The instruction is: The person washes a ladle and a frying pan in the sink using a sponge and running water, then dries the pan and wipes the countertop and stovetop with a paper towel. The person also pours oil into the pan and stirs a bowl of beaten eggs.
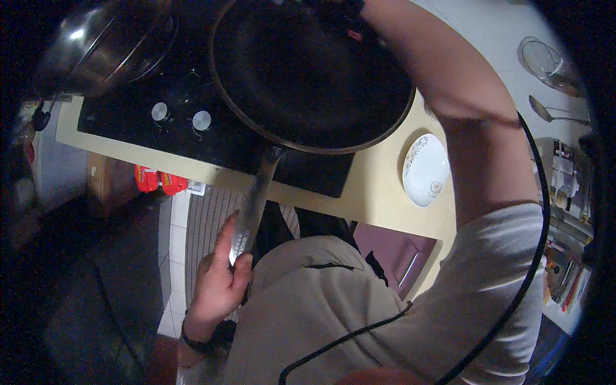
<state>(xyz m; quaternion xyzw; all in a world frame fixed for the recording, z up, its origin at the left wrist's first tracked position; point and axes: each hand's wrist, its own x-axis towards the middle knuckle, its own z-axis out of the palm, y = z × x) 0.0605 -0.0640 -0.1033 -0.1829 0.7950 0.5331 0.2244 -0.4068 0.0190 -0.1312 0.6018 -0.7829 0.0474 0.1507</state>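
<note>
My left hand (219, 284) grips the metal handle of a large, dark frying pan (308, 82), its thumb lying along the handle. The pan's round bowl spans the top middle of the view, above a black glass cooktop (130, 120). The inside of the pan is dark and its contents cannot be made out. My right forearm reaches up past the pan's right rim, with a dark band at the wrist; the right hand itself is out of view beyond the top edge. A white oval dish (426, 171) with a floral pattern lies on the counter (380, 187) beside the forearm.
A shiny metal pot or lid (110, 53) stands at the upper left, near two silver control knobs (180, 116). Red packets (161, 180) show below the counter. Far right are a strainer (541, 57) and a ladle (553, 114). A black cable (532, 269) crosses my right sleeve.
</note>
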